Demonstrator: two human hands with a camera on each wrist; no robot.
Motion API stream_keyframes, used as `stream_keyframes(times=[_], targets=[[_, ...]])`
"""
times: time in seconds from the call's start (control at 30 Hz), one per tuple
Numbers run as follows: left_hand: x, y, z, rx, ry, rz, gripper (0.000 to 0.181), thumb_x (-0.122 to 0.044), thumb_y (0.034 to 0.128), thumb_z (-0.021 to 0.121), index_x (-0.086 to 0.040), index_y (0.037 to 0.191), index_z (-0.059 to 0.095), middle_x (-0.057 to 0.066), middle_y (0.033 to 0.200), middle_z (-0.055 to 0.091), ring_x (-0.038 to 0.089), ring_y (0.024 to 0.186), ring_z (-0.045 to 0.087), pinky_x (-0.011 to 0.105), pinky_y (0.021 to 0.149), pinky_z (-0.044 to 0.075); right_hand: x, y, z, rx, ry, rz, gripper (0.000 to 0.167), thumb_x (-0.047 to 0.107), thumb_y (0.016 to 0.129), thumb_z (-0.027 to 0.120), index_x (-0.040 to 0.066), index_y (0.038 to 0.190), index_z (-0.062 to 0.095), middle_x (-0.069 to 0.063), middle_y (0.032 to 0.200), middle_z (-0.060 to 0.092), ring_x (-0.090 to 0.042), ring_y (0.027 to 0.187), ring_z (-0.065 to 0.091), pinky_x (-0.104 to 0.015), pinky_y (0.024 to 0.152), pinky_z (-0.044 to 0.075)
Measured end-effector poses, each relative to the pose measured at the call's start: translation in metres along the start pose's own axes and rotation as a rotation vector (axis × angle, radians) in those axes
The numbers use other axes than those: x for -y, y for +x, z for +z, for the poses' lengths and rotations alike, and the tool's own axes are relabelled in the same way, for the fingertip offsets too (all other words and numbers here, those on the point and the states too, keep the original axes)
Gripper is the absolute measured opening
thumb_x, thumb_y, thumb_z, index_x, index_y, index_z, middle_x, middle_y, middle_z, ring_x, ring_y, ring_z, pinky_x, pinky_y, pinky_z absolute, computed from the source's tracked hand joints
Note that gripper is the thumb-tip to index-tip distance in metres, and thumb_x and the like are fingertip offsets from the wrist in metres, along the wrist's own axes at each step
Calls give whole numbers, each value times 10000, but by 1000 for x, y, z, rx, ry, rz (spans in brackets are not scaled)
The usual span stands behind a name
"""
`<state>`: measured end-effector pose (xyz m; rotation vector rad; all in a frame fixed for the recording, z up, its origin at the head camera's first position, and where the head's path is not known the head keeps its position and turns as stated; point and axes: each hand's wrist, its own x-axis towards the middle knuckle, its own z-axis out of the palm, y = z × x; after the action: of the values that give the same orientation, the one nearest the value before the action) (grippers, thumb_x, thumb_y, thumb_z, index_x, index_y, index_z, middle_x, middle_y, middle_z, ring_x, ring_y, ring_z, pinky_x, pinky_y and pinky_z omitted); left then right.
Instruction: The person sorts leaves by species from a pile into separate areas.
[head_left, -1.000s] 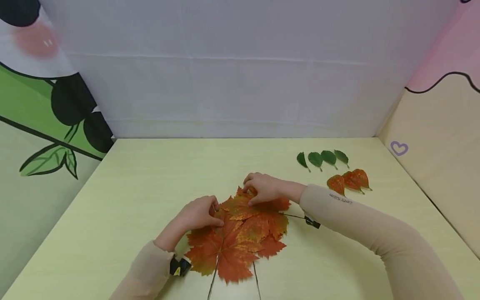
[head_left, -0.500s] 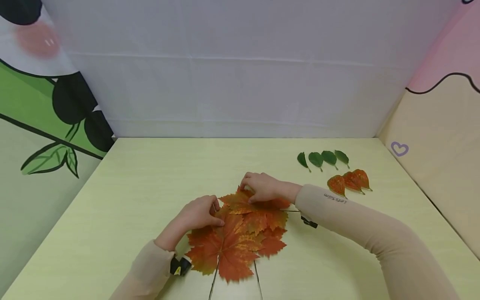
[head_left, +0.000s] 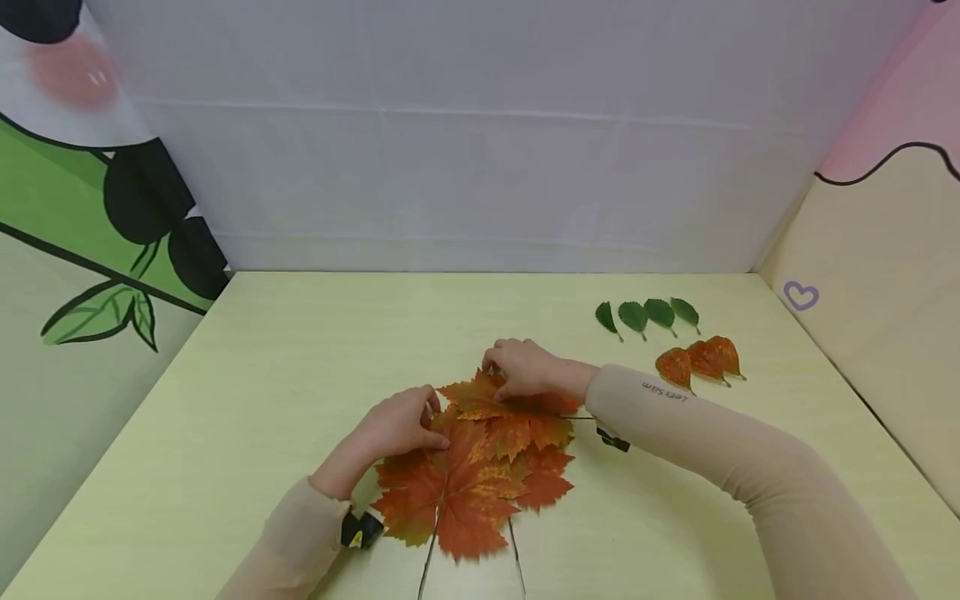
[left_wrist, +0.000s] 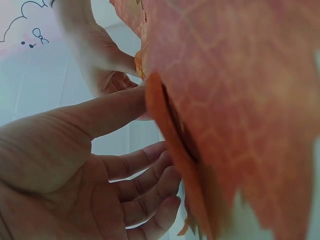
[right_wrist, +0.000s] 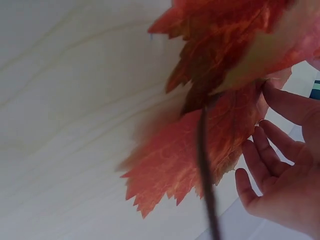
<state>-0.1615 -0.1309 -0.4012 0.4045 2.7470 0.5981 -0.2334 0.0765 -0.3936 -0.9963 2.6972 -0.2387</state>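
Several overlapping orange-red maple leaves with thin dark stems lie in a cluster at the middle front of the table. My left hand grips the upper left edge of the large front leaf; in the left wrist view, its thumb meets the folded edge of a leaf and its fingers curl beside it. My right hand pinches the top leaf at the far side of the cluster. From the right wrist, that hand's thumb and fingers are at the edge of a red leaf, a stem crossing in front.
Several small green leaves lie in a row at the back right of the pale table. Nearer, several small orange-red leaves overlap beside my right forearm. A white backdrop stands along the table's far edge.
My right hand has shifted slightly left, and the top leaf has turned a little with it, its stem swinging to nearly level. My left hand stays almost where it was.
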Motion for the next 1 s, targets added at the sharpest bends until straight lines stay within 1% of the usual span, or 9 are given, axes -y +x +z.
stream_keyframes(times=[0.1,0.33,0.5,0.57,0.63,0.73,0.8,1.0], targets=[[1,1,0,0,1,7,404,-293,703,777,-83,957,543,-10,756,532,127,675,507,299,617,426,0,2,-1,5,9,4,388,257,780,719,97,1108,587,-54,1009,575,-213,951,523,-433,861,372],[1,1,1,-3,-9,19,405,-286,700,780,-80,952,539,-5,753,532,129,667,504,301,606,422,-1,6,1,21,62,49,351,244,773,727,137,1079,589,21,920,617,-155,897,559,-424,894,313],[1,1,0,-2,-11,17,400,-285,703,778,-83,954,540,-5,757,534,129,666,504,302,606,421,-3,5,0,6,62,56,271,219,797,703,156,1049,630,39,927,637,-131,884,573,-422,918,302],[1,2,1,0,-10,15,401,-287,705,777,-84,957,540,-5,761,537,129,668,506,303,607,423,-4,4,-2,-2,53,59,225,207,811,686,166,1030,654,45,939,647,-127,885,574,-414,923,317],[0,2,0,-2,-8,12,402,-289,704,777,-85,957,541,-5,763,538,129,668,506,304,608,423,-5,3,-4,-5,54,61,186,191,822,670,168,1007,673,44,946,654,-127,882,575,-385,912,361],[-1,2,0,-6,-1,9,407,-297,701,778,-86,956,541,-6,758,536,129,663,504,302,605,421,-7,0,-10,0,86,68,148,173,828,661,154,973,682,24,947,653,-141,873,575,-338,846,435],[-1,1,0,-8,2,9,405,-295,702,778,-84,955,541,-6,753,533,130,659,502,301,602,418,-8,-2,-13,4,113,75,120,163,833,654,145,949,677,15,941,646,-145,870,573,-316,800,465],[-3,0,-1,-7,0,18,392,-281,711,772,-75,962,552,-3,744,526,135,649,494,300,594,413,-15,-7,-25,-5,154,70,72,151,858,624,133,927,639,2,939,626,-155,886,570,-312,800,466]])
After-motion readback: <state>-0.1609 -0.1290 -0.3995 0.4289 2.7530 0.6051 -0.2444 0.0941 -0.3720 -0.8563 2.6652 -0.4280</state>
